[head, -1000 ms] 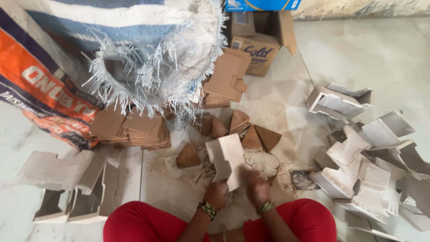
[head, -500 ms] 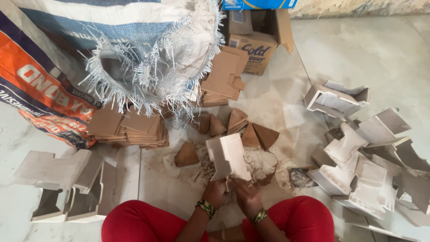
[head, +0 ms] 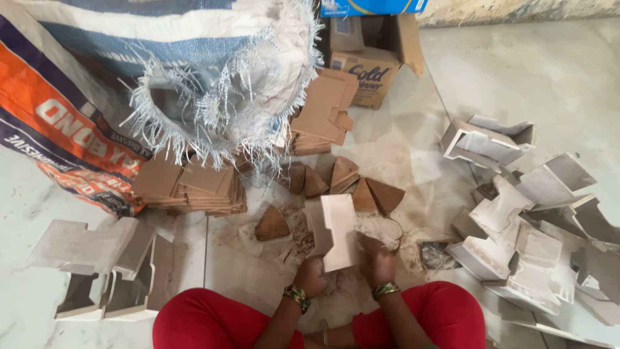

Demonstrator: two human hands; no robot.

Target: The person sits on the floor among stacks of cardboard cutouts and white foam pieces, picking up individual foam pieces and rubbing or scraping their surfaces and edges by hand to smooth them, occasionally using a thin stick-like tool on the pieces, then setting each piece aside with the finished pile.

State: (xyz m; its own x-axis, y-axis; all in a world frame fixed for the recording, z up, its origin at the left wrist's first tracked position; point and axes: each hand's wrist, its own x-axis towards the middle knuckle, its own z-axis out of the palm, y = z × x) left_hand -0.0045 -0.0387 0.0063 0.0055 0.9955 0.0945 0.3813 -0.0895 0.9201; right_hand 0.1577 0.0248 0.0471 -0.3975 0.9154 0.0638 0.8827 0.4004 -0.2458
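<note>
Left hand (head: 311,274) grip grasps the pale notched board (head: 337,231) at its lower edge; right hand (head: 376,260) grip clenches beside it, above the floor (head: 400,142).

The left hand (head: 310,274) and right hand (head: 376,258) (each wrist banded) sit close together, fingers curled shut, forearms angled inward.

Likely floor workshop, stacked cut boards (head: 187,184), woven sack (head: 213,77)
</note>
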